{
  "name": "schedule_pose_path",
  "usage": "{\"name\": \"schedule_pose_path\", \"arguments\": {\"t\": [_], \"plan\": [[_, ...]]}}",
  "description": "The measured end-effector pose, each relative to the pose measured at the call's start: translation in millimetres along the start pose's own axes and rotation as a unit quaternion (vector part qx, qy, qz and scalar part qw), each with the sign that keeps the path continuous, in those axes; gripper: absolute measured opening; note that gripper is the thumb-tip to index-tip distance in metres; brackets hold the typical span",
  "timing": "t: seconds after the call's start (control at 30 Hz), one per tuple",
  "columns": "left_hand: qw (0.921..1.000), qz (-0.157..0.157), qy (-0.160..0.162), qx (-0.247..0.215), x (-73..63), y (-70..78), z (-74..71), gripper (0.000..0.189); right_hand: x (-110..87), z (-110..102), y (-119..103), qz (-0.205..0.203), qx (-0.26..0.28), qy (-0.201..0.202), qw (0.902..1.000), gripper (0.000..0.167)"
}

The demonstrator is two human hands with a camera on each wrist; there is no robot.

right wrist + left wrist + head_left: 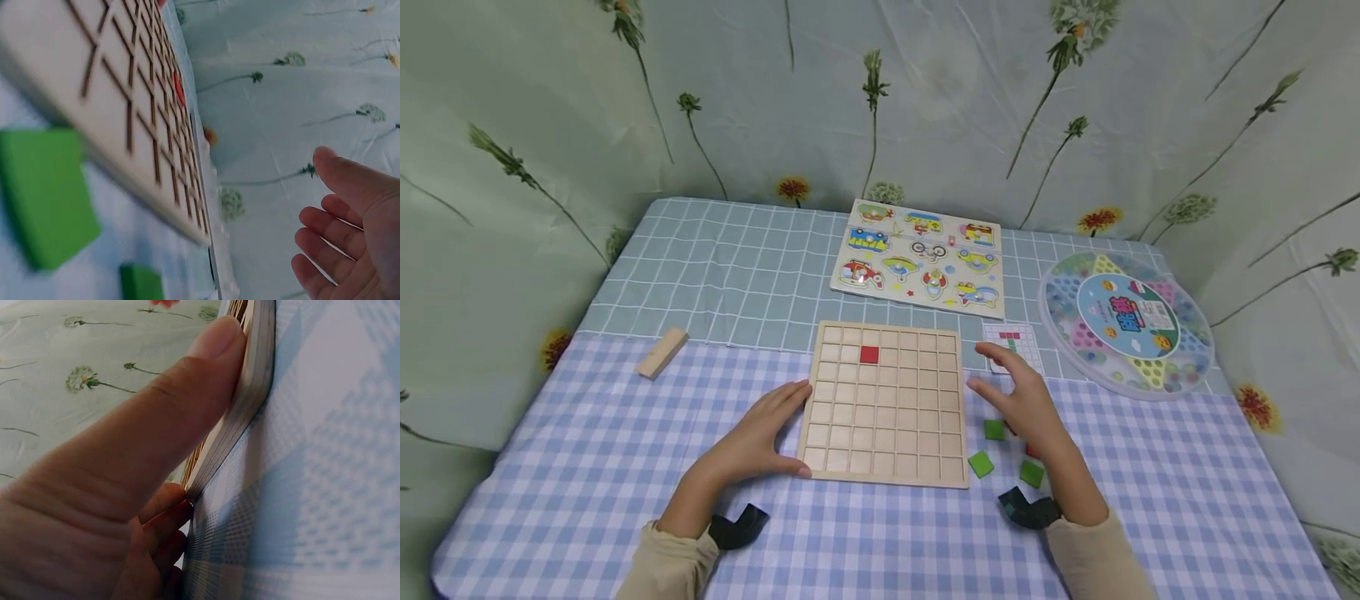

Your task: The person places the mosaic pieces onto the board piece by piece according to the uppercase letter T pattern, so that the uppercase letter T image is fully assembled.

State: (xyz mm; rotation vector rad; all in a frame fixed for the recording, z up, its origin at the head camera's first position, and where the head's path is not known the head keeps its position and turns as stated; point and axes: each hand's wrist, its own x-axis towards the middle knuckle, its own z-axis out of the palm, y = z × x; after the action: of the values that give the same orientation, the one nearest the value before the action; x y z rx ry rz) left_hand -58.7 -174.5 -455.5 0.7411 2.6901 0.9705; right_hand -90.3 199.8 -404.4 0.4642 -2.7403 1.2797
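Observation:
A square wooden grid board [886,417] lies in the middle of the table, with one red square tile [869,355] in a cell near its far side. My left hand [752,433] rests against the board's left side. Its thumb [215,347] touches the near left corner, and the other fingertips meet the edge farther up. To the right of the board, my right hand [1028,407] is raised with thumb and fingers apart and nothing between them. Around and below it lie several green tiles [994,430] and a red tile [1032,452], partly hidden by the wrist.
Behind the right fingers lies a pattern card [1030,340] with a coloured grid. A vehicle puzzle board [917,260] sits at the back, and a round board-game case [1195,333] at the right. Far left is a wooden block [662,352]. A flowered curtain [955,108] hangs behind the table.

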Motion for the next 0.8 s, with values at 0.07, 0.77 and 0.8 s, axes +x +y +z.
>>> {"name": "schedule_pose_path", "arguments": {"t": [0.07,0.77,0.8], "plan": [[1.0,0.002,0.001,0.0,0.1,0.5,0.2,0.114,-12.1,-5,6,0.012,-0.01,0.013,0.9998,0.053],[1.0,0.0,0.003,0.0,-0.8,1.1,0.6,0.113,-61.4,-5,38,0.139,-0.044,-0.019,0.9892,0.061],[1.0,0.004,0.009,0.002,-0.9,0.7,1.1,0.112,-61.6,-5,38,0.145,-0.042,-0.023,0.9883,0.061]]}}
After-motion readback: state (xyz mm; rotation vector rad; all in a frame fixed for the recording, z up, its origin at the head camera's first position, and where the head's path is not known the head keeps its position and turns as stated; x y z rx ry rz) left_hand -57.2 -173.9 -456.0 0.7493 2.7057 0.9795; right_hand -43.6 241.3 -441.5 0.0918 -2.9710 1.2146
